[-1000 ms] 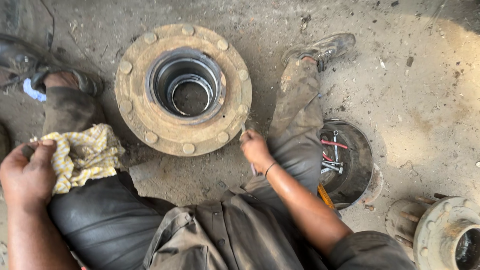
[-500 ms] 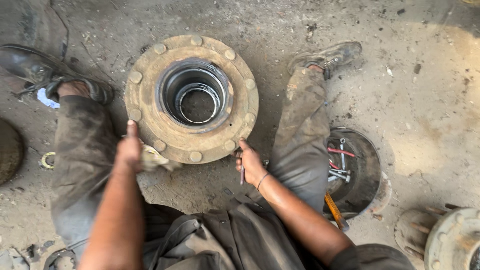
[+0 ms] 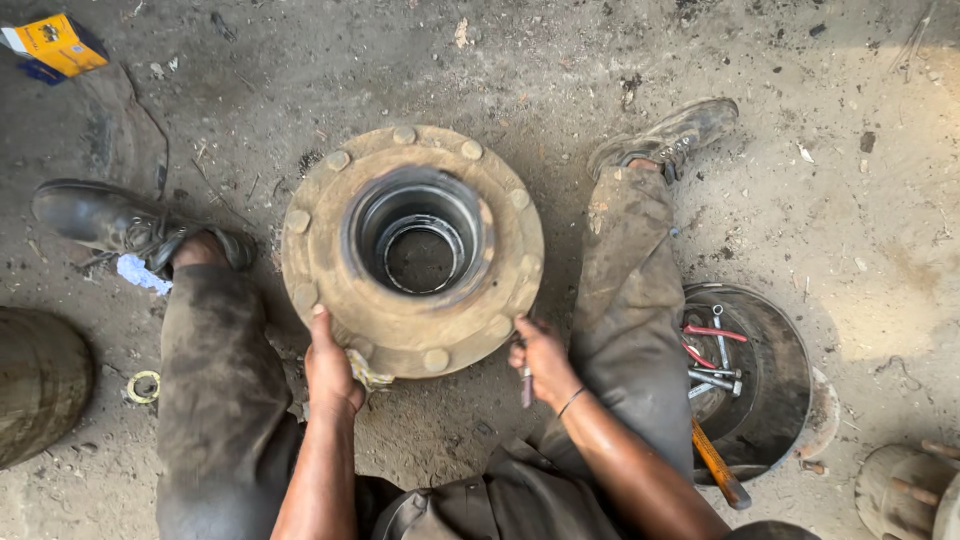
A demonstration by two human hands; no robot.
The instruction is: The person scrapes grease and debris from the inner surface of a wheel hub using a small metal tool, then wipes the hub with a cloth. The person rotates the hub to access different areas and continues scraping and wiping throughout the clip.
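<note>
Hub sits flange-up on the dirt floor between your legs. Your left hand presses its near rim, fingers clamped on a rag — your right hand grips a small tool. Brace both sides evenly so it can't rock.

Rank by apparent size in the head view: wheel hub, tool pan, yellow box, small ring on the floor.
1. Wheel hub, largest.
2. Tool pan, partly hidden by the leg, so its full size is unsure.
3. Yellow box.
4. Small ring, smallest.
</note>
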